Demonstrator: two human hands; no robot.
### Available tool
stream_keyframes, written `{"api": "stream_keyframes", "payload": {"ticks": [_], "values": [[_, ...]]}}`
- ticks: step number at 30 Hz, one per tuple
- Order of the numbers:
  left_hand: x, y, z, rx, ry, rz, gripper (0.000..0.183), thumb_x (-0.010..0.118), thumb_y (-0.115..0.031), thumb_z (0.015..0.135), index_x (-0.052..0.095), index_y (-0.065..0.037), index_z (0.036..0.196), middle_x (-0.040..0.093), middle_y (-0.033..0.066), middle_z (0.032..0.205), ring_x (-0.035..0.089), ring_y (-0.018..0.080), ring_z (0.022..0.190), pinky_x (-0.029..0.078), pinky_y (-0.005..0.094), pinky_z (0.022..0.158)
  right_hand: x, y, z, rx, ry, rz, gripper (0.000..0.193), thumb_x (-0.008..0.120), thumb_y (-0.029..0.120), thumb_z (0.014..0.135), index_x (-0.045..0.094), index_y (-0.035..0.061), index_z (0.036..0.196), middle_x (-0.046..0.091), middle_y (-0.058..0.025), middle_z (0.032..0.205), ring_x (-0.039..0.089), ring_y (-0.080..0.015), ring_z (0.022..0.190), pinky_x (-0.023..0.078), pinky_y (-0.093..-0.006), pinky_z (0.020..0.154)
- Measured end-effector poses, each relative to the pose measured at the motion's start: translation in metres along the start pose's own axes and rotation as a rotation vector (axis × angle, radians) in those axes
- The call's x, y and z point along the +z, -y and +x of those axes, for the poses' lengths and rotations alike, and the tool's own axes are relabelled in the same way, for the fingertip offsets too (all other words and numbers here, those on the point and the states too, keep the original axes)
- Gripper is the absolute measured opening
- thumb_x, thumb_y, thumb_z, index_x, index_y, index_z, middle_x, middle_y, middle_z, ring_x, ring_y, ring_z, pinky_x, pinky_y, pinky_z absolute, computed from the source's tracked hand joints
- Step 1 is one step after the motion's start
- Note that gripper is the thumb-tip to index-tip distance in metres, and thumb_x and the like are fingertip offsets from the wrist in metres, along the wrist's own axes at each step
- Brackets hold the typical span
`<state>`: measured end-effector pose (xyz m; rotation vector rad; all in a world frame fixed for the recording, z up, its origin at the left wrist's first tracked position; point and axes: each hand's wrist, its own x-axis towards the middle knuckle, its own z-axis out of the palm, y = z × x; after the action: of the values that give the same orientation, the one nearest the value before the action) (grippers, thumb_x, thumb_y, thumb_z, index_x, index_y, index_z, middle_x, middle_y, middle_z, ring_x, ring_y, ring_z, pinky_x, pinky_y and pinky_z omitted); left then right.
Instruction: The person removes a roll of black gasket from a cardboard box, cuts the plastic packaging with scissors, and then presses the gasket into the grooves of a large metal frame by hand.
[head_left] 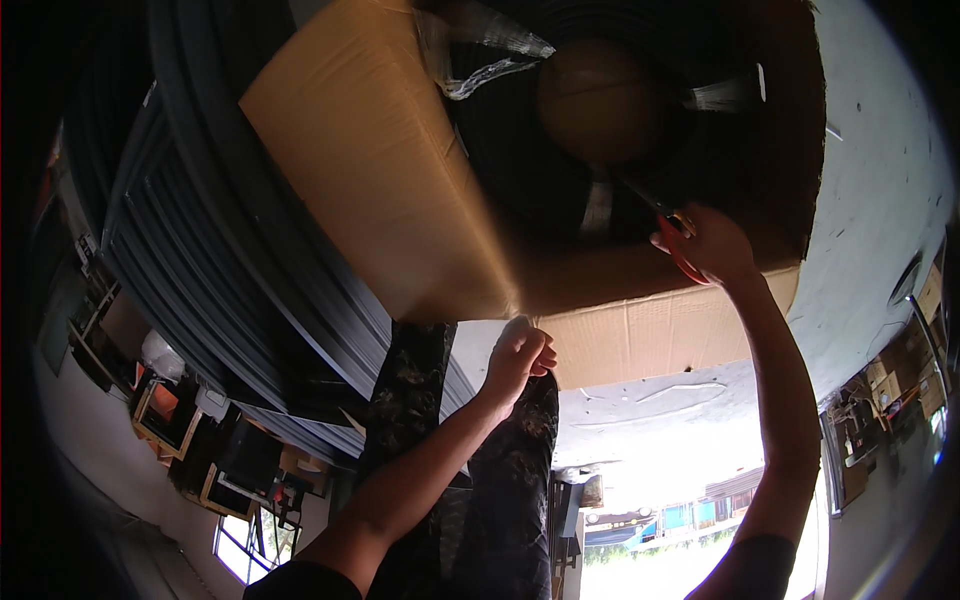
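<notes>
An open cardboard box (345, 150) stands before me, with a coil of black strip or hose (510, 170) inside. Pieces of clear tape (597, 205) cross the coil in several places, and round brown cardboard (600, 100) shows through its middle. My right hand (712, 245) grips scissors (683, 258) with red handles; their dark blades point toward the tape nearest me. At the near corner of the box, by the edge of the front flap (650, 335), my left hand (518, 365) is closed with its fingers curled. Whether it pinches anything is hidden.
Large dark grey ribbed coils (230, 260) rise along the left of the box. A pale, worn floor (880, 180) lies to the right. Framed items and furniture (250, 455) stand at lower left, shelving (880, 400) at far right. Bright daylight enters a wide opening (680, 540).
</notes>
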<state>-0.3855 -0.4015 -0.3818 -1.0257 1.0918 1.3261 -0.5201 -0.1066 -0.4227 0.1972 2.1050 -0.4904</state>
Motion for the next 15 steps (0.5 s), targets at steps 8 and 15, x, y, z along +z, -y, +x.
{"api": "stream_keyframes", "payload": {"ticks": [8,15], "values": [[0.000,-0.001,-0.001,0.015,-0.009,-0.018,0.028,0.049,-0.034,0.093,0.055,-0.007,0.095,0.061,0.0024,0.081,0.061,0.0112,0.077,0.048,0.0256,0.070,0.007,-0.016,0.027,0.165,0.322,-0.056,0.059,0.057,0.058,0.079,0.059,0.0091,0.112,0.064,-0.0124,0.102,0.061,-0.0264,0.091,0.048,-0.0377,0.079],[-0.002,-0.008,-0.003,0.023,-0.017,-0.033,0.029,0.048,-0.035,0.093,0.055,-0.007,0.096,0.061,0.0029,0.081,0.060,0.0116,0.077,0.048,0.0260,0.070,-0.021,0.014,0.061,0.013,0.311,-0.220,0.051,0.059,0.060,0.077,0.061,0.0089,0.082,0.059,-0.0021,0.067,0.056,-0.0152,0.059,0.047,-0.0320,0.059]]}}
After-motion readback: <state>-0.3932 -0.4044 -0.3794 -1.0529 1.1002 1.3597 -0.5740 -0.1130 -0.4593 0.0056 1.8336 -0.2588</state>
